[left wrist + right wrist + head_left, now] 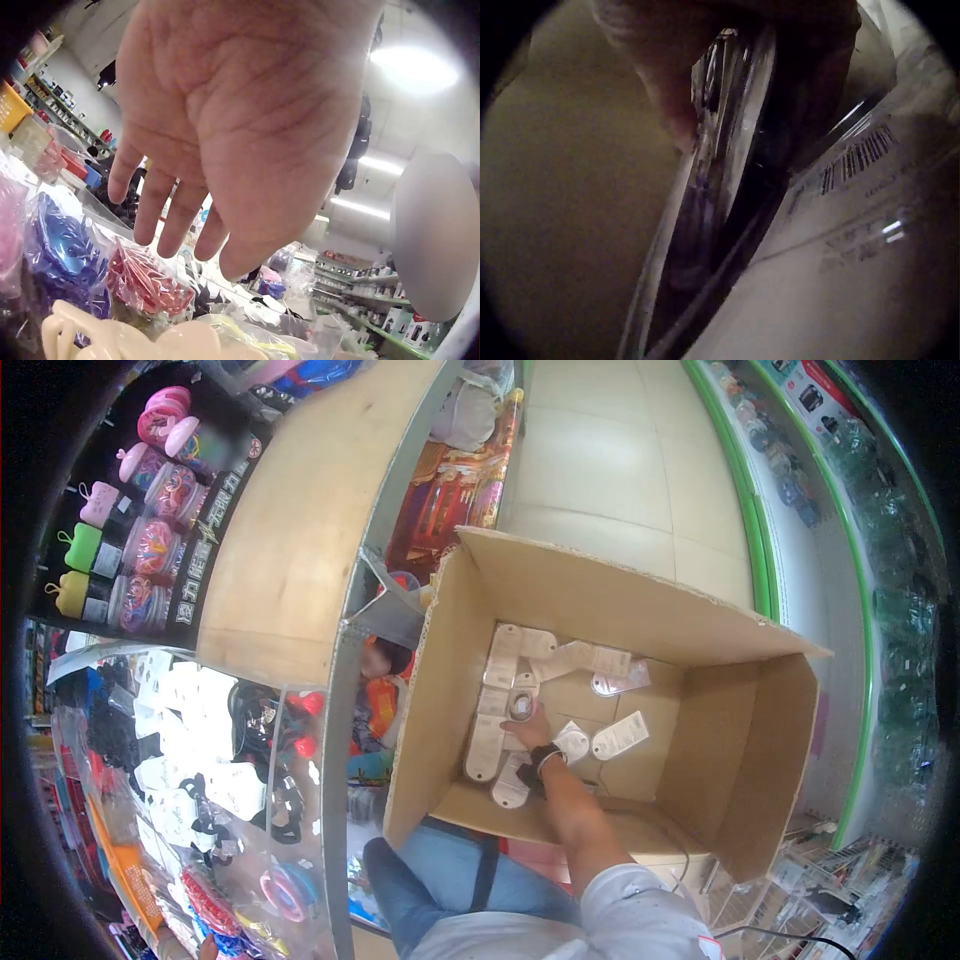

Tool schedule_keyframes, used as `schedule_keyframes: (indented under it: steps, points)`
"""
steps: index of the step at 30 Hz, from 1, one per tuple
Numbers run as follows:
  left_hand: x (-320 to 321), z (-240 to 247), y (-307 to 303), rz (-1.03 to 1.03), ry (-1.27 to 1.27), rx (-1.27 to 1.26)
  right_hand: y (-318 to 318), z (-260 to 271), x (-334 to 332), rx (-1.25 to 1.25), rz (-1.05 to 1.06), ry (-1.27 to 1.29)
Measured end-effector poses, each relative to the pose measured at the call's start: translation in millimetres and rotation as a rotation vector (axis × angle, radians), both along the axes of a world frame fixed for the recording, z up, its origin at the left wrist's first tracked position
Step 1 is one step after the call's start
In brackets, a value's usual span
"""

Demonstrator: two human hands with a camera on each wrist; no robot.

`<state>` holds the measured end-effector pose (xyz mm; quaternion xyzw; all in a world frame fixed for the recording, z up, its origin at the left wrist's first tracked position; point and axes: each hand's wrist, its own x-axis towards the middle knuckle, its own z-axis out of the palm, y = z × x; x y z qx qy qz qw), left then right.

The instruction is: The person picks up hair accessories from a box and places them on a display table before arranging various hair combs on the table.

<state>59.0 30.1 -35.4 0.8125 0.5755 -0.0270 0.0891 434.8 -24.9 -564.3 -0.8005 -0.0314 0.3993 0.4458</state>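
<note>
Inside a cardboard box (640, 590), my right hand (532, 730) reaches down among white carded packages (621, 735) lying on its floor. The right wrist view shows that hand (735, 30) pinching a clear-wrapped package (697, 195) standing on edge, beside another plastic-wrapped card with a barcode (859, 157). My left hand (240, 135) holds nothing; its fingers hang extended above bagged goods, with blue (64, 240) and red (146, 277) bundles nearest. In the head view only a bit of it shows at the bottom left edge.
Left of the box runs a shelf unit with a metal edge (345, 760) and hanging packaged accessories (200, 700). Jars of colourful bands (150, 545) stand at the upper left. Green-edged shelves (860, 620) line the right side, with tiled floor (620, 460) between.
</note>
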Motion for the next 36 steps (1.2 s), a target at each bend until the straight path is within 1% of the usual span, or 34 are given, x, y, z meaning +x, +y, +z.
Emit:
schedule_keyframes:
  steps: [2, 4, 5, 6, 7, 8, 9, 10, 12, 13, 14, 15, 16, 18, 20, 21, 22, 24, 26, 27, 28, 30, 31, 34, 35, 36]
  points:
    - [14, 3, 2, -0.014, -0.001, 0.006, -3, -18, 3, 0.022, 0.004, 0.012]
    - [15, 6, -3, 0.021, 0.072, 0.018, -9, -28, 8, 0.169, -0.054, 0.096]
    - [8, 5, -1, 0.02, 0.064, 0.019, -12, 13, 16, 0.304, -0.069, 0.24]
    - [-1, 3, 2, -0.042, 0.029, 0.009, -15, 25, 19, 0.308, -0.066, 0.229]
    - [-9, 1, 3, -0.102, -0.007, 0.003, -19, 35, 22, 0.346, -0.136, 0.278]
    - [-14, 0, 2, -0.1, -0.022, 0.012, -22, 50, 26, 0.389, -0.207, 0.327]
    - [-18, -1, 2, -0.111, -0.088, -0.006, -27, 77, 32, 0.555, -0.161, 0.364]
    - [-20, 0, 2, -0.123, -0.155, -0.024, -32, 86, 36, 0.532, -0.194, 0.457]
    - [-5, 8, 3, -0.152, -0.176, -0.042, -43, 114, 44, 0.649, -0.21, 0.517]
    - [-6, 9, 3, -0.241, -0.132, -0.041, -44, 133, 46, 0.666, -0.204, 0.499]
    - [-7, 10, 4, -0.329, -0.087, -0.039, -46, 152, 47, 0.71, -0.271, 0.48]
    - [-4, 13, 3, -0.338, -0.101, -0.057, -48, 166, 48, 0.755, -0.337, 0.462]
    - [-3, 16, 3, -0.344, -0.119, -0.039, -48, 175, 51, 0.773, -0.331, 0.444]
    - [-3, 23, 2, -0.5, -0.149, -0.046, -44, 200, 59, 0.855, -0.379, 0.307]
    - [-5, 28, -3, -0.529, -0.158, -0.005, -44, 233, 67, 0.858, -0.347, 0.274]
    - [-7, 30, -5, -0.575, -0.165, 0.003, -43, 248, 69, 0.97, -0.318, 0.259]
    - [-8, 34, -7, -0.62, -0.17, 0.012, -41, 275, 66, 1.082, -0.285, 0.246]
    - [-9, 44, -14, -0.633, -0.185, 0.057, -41, 330, 48, 1.124, -0.261, 0.235]
    - [-14, 50, -17, -0.695, -0.16, 0.116, -39, 383, 24, 1.194, -0.124, 0.316]
    - [-15, 53, -18, -0.716, -0.169, 0.138, -37, 414, 5, 1.189, -0.066, 0.314]
    - [-17, 52, -20, -0.687, -0.177, 0.171, -33, 438, -12, 1.207, -0.023, 0.316]
    - [-20, 48, -22, -0.83, -0.221, 0.359, -21, 477, -46, 1.25, 0.215, 0.44]
    - [-19, 47, -23, -0.881, -0.251, 0.465, -15, 496, -66, 1.258, 0.301, 0.477]
    - [-12, 51, -29, -1.056, -0.366, 0.722, 12, 517, -122, 1.262, 0.519, 0.573]
    - [-10, 58, -34, -1.006, -0.335, 0.757, 18, 523, -140, 1.26, 0.576, 0.575]
    - [-8, 66, -37, -1.052, -0.247, 0.818, 26, 525, -156, 1.27, 0.632, 0.6]
